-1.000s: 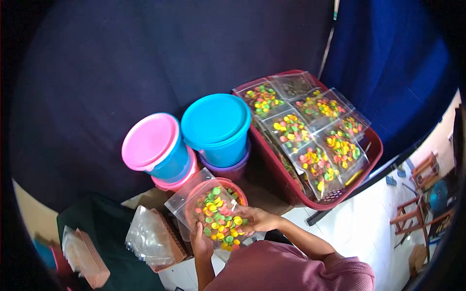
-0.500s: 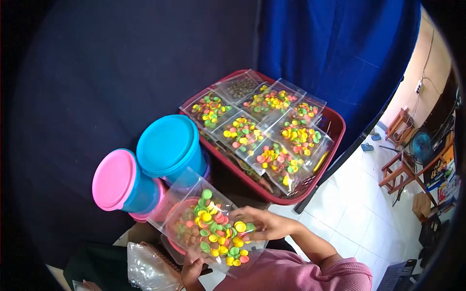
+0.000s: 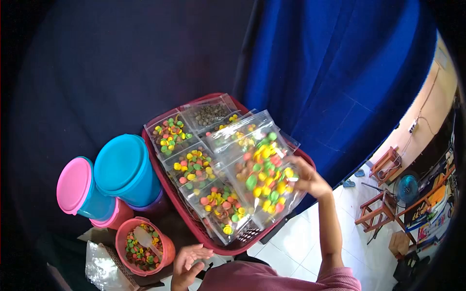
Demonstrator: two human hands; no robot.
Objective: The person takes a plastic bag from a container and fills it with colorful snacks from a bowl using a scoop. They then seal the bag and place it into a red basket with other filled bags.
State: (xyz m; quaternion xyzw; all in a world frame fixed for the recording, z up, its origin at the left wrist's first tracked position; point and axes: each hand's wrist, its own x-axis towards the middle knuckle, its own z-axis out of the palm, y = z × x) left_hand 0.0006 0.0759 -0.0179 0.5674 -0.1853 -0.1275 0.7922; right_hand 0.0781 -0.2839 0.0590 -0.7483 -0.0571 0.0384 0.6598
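Observation:
My right hand grips the right edge of a clear plastic bag filled with small yellow, green, coral and brown cup-shaped pieces. The bag hangs tilted over a dark red basket, covering some of the filled bags in it. Several flat bags of the same pieces lie there, with one bag of grey-brown bits at the back. Low in the view, my left hand holds nothing, its fingers stretched out and apart. Beside it stands a coral tub of loose pieces, with a translucent scoop lying inside.
A blue-lidded tub and a pink-lidded tub stand left of the basket. A bundle of clear plastic bags lies at lower left. Dark and blue curtains hang behind. Wooden stools and a fan are at right.
The filled bag has moved up and right from above the coral tub to over the basket, now in my right hand only. My left hand has let go. The view has shifted.

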